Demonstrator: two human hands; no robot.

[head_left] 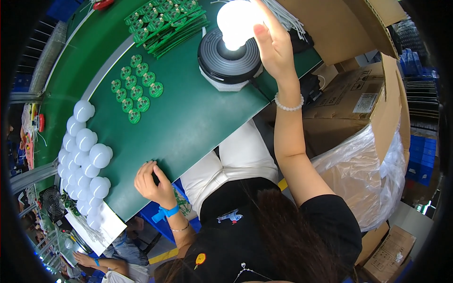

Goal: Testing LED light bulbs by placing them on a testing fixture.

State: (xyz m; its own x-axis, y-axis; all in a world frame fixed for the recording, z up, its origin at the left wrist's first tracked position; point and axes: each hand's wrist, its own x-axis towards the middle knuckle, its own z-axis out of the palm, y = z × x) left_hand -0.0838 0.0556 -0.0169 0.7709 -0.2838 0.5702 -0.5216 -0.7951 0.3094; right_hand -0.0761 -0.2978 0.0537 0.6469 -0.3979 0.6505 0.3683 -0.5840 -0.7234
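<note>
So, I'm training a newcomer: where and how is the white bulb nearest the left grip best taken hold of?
I'd take the white bulb around its rounded dome, coming from its right with the left grip. That side faces the green tabletop, while other bulbs crowd its left; the round shape suggests a wide, cupping hold.

Head-worn fisheye view, facing down, near the hands (155,187) (277,54)
</note>
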